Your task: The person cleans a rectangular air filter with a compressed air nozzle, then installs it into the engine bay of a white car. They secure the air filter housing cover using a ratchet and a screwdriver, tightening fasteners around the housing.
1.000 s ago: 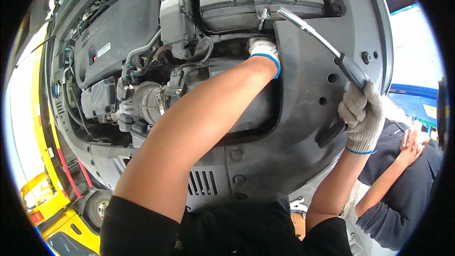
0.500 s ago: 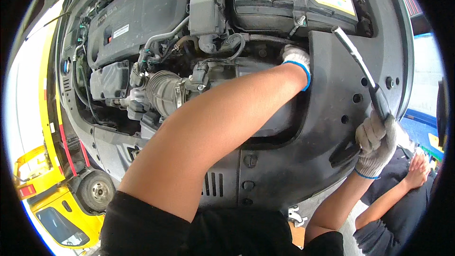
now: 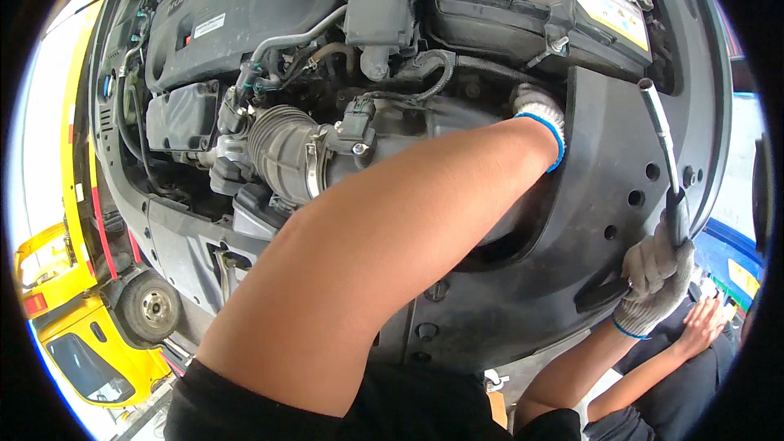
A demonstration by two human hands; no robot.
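The right hand (image 3: 658, 269), in a knitted glove, has its grip closed around the black handle (image 3: 677, 216) of a hand tool (image 3: 663, 143). The left hand (image 3: 539, 110), also gloved, reaches down into the engine bay; its fingers are hidden, so the state of that grip cannot be told.

The tool stands raised above the black plastic panel (image 3: 600, 163) on the right side of the bay, its bright metal shaft pointing away from the person and its tip apart from any fastener. It is judged stiff and robust, with some weight toward the metal end; the bare shaft is likely to be slippery if oily. The handle is the proper place to take hold.

Around the left hand lie the battery (image 3: 494, 20), just beyond it, and the panel edge, just beside it on the right. The clamp bolt (image 3: 559, 44) stands at the battery's near side. Farther left are the ribbed intake hose (image 3: 282, 151) and the engine cover (image 3: 261, 12). Another person's hands (image 3: 704, 322) rest together at the lower right.

Compared with one second ago, the tool points more directly away from the person, and its tip is farther from the clamp bolt. The left hand remains in the same gap; the whole view is shifted.
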